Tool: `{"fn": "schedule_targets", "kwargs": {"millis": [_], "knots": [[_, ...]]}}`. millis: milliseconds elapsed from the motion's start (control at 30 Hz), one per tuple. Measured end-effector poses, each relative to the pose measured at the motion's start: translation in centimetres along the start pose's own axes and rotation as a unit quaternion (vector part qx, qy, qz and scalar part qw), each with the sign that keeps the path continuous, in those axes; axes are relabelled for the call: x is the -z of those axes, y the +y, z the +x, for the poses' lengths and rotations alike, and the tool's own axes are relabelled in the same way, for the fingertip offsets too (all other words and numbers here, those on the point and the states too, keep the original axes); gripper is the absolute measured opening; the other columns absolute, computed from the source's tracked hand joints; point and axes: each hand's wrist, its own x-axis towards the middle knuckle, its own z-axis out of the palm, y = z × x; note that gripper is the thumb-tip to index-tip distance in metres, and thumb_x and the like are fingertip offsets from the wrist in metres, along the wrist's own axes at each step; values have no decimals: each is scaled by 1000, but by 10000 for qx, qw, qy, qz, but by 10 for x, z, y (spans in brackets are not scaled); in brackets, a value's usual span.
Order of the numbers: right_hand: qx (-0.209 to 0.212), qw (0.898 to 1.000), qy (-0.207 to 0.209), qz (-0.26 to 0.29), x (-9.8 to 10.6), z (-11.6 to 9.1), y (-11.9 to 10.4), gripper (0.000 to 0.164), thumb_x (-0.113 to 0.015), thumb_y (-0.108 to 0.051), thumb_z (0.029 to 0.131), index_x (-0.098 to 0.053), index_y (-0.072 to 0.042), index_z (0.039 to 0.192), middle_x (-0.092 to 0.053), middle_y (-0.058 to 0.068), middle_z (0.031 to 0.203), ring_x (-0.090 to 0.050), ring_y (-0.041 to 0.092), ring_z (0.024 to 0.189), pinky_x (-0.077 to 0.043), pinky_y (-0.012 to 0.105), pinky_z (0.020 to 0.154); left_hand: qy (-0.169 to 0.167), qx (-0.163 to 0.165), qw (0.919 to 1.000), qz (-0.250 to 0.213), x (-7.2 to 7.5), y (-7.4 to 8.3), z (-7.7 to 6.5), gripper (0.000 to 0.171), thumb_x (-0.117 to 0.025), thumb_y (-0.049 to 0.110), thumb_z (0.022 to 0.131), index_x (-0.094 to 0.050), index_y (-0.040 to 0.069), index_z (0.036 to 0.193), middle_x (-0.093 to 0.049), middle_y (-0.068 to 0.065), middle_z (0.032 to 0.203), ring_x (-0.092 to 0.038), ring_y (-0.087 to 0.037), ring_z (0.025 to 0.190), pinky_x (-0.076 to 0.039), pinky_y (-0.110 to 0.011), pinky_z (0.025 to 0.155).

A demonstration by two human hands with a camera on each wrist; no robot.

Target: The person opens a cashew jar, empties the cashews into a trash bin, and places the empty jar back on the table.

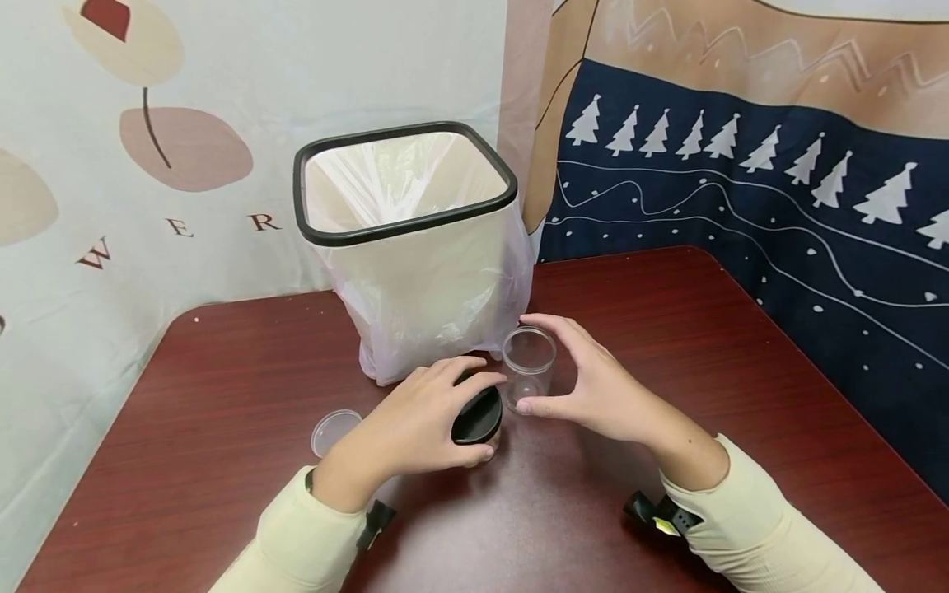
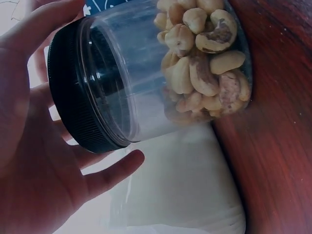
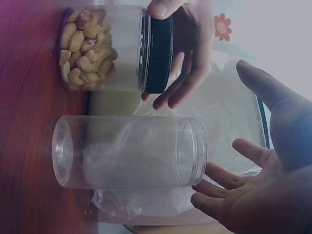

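Note:
A transparent jar (image 2: 146, 83) of cashews (image 2: 202, 78) with a ribbed black lid (image 1: 478, 422) stands upright on the table. My left hand (image 1: 411, 424) holds it by the lid, with thumb and fingers around the rim. Just to its right is a second, taller transparent jar (image 3: 126, 152), lidless and with nothing visible inside. My right hand (image 1: 604, 387) is spread beside that jar, thumb and fingers apart around its right side. Some fingertips lie close to its mouth; whether they touch is hard to tell. A round transparent lid (image 1: 334, 432) lies left of my left wrist.
Behind the jars stands a pale square bin (image 1: 426, 288) with a black rim and a translucent bag liner over its sides. The dark red tabletop (image 1: 712, 362) ends at patterned cloths (image 1: 741, 189) at the back and right.

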Motion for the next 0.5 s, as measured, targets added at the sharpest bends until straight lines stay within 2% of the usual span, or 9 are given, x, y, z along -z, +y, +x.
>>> {"fn": "schedule_targets", "kwargs": {"millis": [233, 400, 500], "knots": [[69, 9993, 361, -19, -1, -1, -4, 84, -88, -31, 74, -45, -21, 146, -51, 0, 144, -48, 20, 134, -37, 52, 112, -144, 210, 9997, -71, -3, -2, -2, 79, -78, 48, 75, -50, 26, 145, -53, -4, 142, -60, -27, 118, -49, -46, 99], [140, 9982, 580, -32, 0, -2, -6, 80, -87, -26, 75, -48, -22, 144, -53, -3, 141, -49, 16, 133, -37, 49, 112, -99, 71, 9999, -56, -3, -3, -1, 72, -79, 47, 75, -55, 22, 138, -57, 0, 128, -62, -19, 105, -51, -41, 91], [149, 9979, 627, -5, 0, -2, -7, 77, -87, -25, 76, -49, -22, 143, -54, -4, 140, -50, 17, 131, -37, 48, 111, -153, 130, 9998, -89, -2, -3, -2, 69, -80, 47, 74, -57, 23, 135, -57, 4, 121, -62, -15, 96, -52, -35, 84]]}}
